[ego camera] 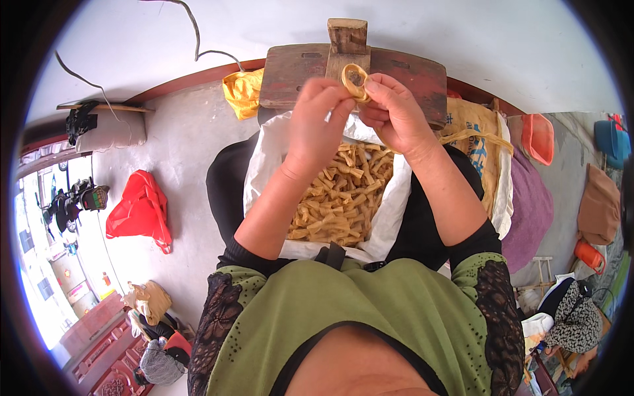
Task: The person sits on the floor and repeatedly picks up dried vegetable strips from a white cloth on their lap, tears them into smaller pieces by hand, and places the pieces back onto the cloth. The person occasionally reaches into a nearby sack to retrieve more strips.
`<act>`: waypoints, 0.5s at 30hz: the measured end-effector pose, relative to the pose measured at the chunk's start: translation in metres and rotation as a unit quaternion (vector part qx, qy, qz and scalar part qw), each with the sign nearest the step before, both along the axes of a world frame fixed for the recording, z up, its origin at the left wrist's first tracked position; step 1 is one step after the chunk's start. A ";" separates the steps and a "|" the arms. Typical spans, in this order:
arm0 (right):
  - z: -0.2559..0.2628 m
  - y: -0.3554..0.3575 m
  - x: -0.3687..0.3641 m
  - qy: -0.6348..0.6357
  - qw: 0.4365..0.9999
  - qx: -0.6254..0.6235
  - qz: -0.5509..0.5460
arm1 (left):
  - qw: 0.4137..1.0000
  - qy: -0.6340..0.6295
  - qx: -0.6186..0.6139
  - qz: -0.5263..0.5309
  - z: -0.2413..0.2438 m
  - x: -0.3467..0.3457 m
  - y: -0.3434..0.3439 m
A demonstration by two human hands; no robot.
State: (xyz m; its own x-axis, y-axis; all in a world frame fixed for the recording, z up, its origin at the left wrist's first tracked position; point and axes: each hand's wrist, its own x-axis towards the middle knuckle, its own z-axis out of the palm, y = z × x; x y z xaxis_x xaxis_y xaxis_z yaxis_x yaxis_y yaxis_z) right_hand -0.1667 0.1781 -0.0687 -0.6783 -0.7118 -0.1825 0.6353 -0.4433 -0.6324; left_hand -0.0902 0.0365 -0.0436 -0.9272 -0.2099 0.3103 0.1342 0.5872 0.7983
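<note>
My right hand (394,111) grips a loop of a pale tan, pliable strip (352,79) between thumb and fingers. The strip runs down through that palm and out past the wrist to the right. My left hand (319,116) is blurred, its fingertips at the loop's lower left side; whether they pinch it is unclear. Below both hands, between my knees, an open white woven sack (401,198) holds many short knotted tan pieces (342,193). Behind the loop stands a worn wooden bench (297,69) with an upright wooden block (347,35).
A yellow bag (242,91) lies left of the bench. At right are a printed woven sack (465,123), a purple cloth (527,213) and a red basin (538,138). A red bag (141,210) lies on the floor. Other people sit at lower left and lower right.
</note>
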 end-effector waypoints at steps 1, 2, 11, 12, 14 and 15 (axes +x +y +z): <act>0.003 0.001 0.000 0.040 0.999 0.009 0.015 | 0.991 -0.060 0.118 0.001 0.000 0.002 -0.001; 0.005 0.002 0.000 0.080 0.996 0.017 0.029 | 0.965 -0.118 0.234 0.002 0.003 0.003 -0.001; -0.001 -0.003 0.008 0.333 0.908 0.252 -0.033 | 0.964 -0.090 0.248 0.029 -0.011 -0.004 0.000; -0.002 -0.006 0.010 0.330 0.902 0.273 -0.054 | 0.969 -0.071 0.235 0.037 -0.016 -0.006 0.002; 0.002 -0.005 0.011 0.316 0.906 0.278 -0.044 | 0.971 -0.047 0.227 0.053 -0.021 -0.007 0.006; 0.003 -0.005 0.012 0.309 0.908 0.278 -0.039 | 0.971 -0.042 0.229 0.062 -0.022 -0.007 0.008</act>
